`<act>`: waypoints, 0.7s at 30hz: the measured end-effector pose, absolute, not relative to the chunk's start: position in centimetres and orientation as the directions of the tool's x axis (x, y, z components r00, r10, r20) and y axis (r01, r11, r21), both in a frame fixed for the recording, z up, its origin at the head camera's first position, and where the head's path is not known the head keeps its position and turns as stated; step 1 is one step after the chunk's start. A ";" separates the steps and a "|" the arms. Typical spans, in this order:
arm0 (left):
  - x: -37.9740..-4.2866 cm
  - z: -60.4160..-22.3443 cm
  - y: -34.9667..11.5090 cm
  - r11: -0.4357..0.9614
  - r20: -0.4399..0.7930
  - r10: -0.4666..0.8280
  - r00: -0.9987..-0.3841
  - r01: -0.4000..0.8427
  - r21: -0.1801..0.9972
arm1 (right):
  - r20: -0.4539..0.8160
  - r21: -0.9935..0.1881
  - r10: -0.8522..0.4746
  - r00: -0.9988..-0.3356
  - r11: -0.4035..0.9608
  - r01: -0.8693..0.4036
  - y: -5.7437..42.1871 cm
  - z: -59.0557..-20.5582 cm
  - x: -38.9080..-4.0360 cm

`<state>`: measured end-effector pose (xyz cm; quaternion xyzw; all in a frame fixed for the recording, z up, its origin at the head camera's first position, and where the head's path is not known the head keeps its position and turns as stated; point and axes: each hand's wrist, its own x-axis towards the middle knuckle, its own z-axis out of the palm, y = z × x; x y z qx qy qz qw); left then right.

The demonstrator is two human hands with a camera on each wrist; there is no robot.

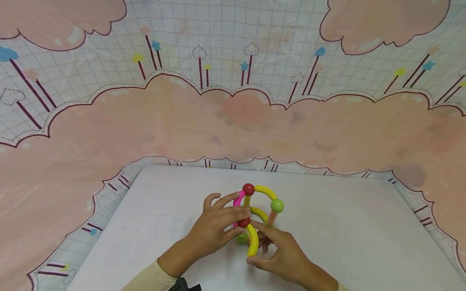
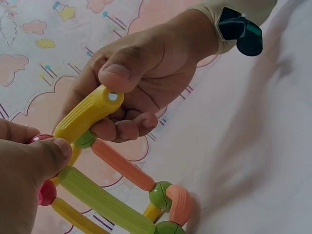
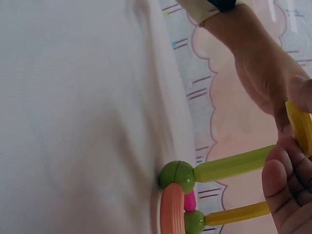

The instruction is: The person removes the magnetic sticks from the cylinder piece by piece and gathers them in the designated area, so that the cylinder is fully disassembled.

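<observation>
1. two hands work on one toy frame (image 1: 247, 202) of sticks and balls, close above a white table (image 1: 349, 226).
2. the left hand (image 1: 216, 228) has its thumb and fingertips closed round the lower red ball (image 1: 243, 222), with a gap only as wide as the ball; its outer fingers spread away, toward the pink curved stick (image 1: 236, 205).
3. the right hand (image 1: 285, 251) pinches the curved yellow stick (image 1: 254, 241), thumb at the bare end and forefinger by the other; its remaining fingers bend in behind.
4. the curved yellow stick lies between the two grips, its upper end against the lower red ball; whether they are firmly joined i cannot tell.
5. just beyond the left grip sits the upper red ball (image 1: 248, 189), with a yellow arch (image 1: 266, 190) running from it to a green ball (image 1: 277, 205).
6. beyond the right grip, a peach stick (image 1: 272, 218) slants down from that green ball.
7. far behind both grips hangs a cloud-patterned cloth (image 1: 182, 125).
</observation>
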<state>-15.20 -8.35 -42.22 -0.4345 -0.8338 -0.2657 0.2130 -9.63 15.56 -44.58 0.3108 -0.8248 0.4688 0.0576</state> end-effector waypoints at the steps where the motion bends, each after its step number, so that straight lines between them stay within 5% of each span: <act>1: -15.2 -42.2 -8.3 0.481 0.587 0.612 -0.530 0.839 0.256 | 0.392 -0.743 -0.460 -0.796 0.352 -0.569 15.6 -44.6 -9.7; 21: -15.3 -42.2 -8.2 0.467 0.582 0.620 -0.526 0.844 0.265 | 0.263 -0.904 -0.488 -0.832 0.176 -0.389 16.6 -44.3 -10.1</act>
